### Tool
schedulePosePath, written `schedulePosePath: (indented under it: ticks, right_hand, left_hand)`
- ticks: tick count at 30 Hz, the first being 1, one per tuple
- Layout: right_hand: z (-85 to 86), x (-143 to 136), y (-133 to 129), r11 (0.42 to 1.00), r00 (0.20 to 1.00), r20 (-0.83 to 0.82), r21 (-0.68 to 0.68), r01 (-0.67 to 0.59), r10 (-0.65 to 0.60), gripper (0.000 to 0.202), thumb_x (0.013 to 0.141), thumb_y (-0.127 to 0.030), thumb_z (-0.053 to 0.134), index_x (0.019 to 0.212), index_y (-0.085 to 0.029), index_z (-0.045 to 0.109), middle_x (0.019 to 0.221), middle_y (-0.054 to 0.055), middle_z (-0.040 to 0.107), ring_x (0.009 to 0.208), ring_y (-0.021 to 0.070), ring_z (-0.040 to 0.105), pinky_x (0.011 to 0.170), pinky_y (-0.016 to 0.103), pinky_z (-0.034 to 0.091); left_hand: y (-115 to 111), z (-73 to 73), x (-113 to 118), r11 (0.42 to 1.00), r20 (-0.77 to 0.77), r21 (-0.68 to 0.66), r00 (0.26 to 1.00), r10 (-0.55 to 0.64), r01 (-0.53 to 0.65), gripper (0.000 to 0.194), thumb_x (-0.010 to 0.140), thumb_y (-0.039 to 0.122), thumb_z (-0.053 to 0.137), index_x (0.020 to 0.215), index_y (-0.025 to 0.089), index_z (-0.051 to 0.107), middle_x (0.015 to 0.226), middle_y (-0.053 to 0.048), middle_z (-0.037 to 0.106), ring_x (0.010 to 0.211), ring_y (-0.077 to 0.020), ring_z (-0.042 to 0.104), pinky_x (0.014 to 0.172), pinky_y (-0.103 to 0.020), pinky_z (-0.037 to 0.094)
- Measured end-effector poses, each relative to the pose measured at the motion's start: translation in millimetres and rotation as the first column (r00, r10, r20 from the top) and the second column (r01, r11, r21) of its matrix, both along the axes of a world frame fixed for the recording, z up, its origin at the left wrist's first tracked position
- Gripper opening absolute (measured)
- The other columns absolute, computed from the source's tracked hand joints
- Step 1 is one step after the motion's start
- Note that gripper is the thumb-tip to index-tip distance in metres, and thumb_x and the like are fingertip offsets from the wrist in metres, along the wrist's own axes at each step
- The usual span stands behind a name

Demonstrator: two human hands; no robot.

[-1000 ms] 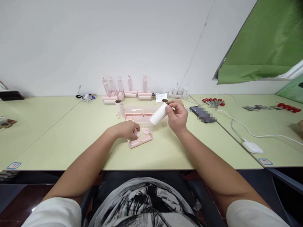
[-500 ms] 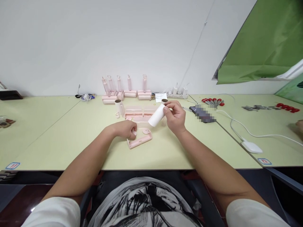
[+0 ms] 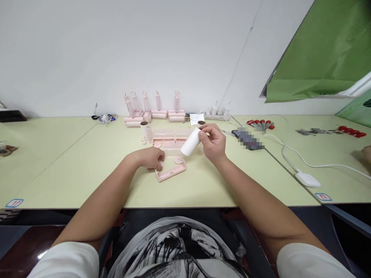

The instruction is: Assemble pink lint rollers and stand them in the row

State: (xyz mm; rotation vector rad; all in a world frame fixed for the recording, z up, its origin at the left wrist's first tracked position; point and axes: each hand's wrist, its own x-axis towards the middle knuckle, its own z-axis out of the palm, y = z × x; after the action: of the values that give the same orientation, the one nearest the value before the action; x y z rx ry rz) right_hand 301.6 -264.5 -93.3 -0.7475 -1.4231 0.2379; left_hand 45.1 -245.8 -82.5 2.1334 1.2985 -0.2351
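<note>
My right hand [image 3: 215, 143] pinches the upper end of a white lint roller refill [image 3: 190, 143], which tilts down to the left above the table. Closed fingers of my left hand [image 3: 153, 157] hold a small pale pink disc [image 3: 161, 164] by its edge. Just right of that hand, an open pink trough-shaped case [image 3: 171, 172] lies on the tabletop. Another pink disc [image 3: 177, 160] rests by the case's far right end. Behind my hands are further pink case halves [image 3: 164, 141] and clear covers [image 3: 173, 149].
Two brown-cored rolls [image 3: 144, 127] [image 3: 201, 123] stand upright. Finished-looking pink lint rollers [image 3: 176, 102] line the wall. A phone [image 3: 248, 139], a white cable [image 3: 307, 160] with a charger [image 3: 307, 179], and red-ended tools [image 3: 262, 124] lie to the right. A power strip [image 3: 216, 117] sits at the back.
My left hand has shifted slightly left with the pink disc. My right hand and the white refill have barely moved, a touch to the left.
</note>
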Motion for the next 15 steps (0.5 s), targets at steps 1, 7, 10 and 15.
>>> schedulePosePath:
  ticks: [1, 7, 10, 15]
  right_hand:
    - [-0.1, 0, 0, 1.000, 1.000, -0.002, -0.001, -0.003, 0.003, 0.019, 0.086, -0.036, 0.065, 0.075, -0.020, 0.061, 0.093, 0.007, 0.061, 0.088, 0.0205, 0.061, 0.060, 0.030, 0.052]
    - [1.2, -1, 0, 1.000, 1.000, -0.001, -0.010, 0.011, -0.011, 0.023, 0.085, -0.041, 0.064, 0.074, -0.021, 0.060, 0.091, 0.007, 0.062, 0.087, 0.0209, 0.060, 0.065, 0.033, 0.053]
    - [1.5, -2, -1, 0.999, 1.000, -0.008, -0.031, -0.015, 0.015, 0.023, 0.085, -0.041, 0.065, 0.074, -0.021, 0.060, 0.089, 0.006, 0.062, 0.086, 0.0202, 0.060, 0.068, 0.035, 0.053]
    - [1.0, -3, 0, 0.997, 0.999, -0.017, -0.055, -0.053, 0.052, 0.023, 0.084, -0.041, 0.066, 0.074, -0.021, 0.060, 0.088, 0.006, 0.061, 0.085, 0.0196, 0.059, 0.068, 0.034, 0.053]
  left_hand:
    - [0, -0.1, 0, 1.000, 0.001, -0.001, 1.000, 0.004, -0.004, 0.026, 0.058, 0.027, 0.062, 0.083, 0.022, 0.057, 0.078, -0.001, 0.068, 0.060, -0.0183, 0.065, 0.053, -0.027, 0.045]
    - [-1, 5.8, -2, 0.997, 0.118, -0.068, 0.993, -0.015, 0.024, 0.027, 0.058, 0.024, 0.062, 0.084, 0.021, 0.055, 0.081, -0.001, 0.066, 0.063, -0.0180, 0.065, 0.054, -0.025, 0.043]
    - [-1, 9.6, -3, 0.998, 0.170, 0.027, 0.983, -0.069, 0.065, 0.028, 0.060, 0.023, 0.061, 0.087, 0.022, 0.056, 0.078, 0.000, 0.063, 0.066, -0.0170, 0.061, 0.056, -0.025, 0.041]
    - [0, 10.5, -2, 0.983, 0.177, 0.160, 0.977, -0.121, 0.092, 0.029, 0.062, 0.024, 0.060, 0.090, 0.022, 0.057, 0.081, 0.000, 0.061, 0.068, -0.0163, 0.055, 0.059, -0.026, 0.039]
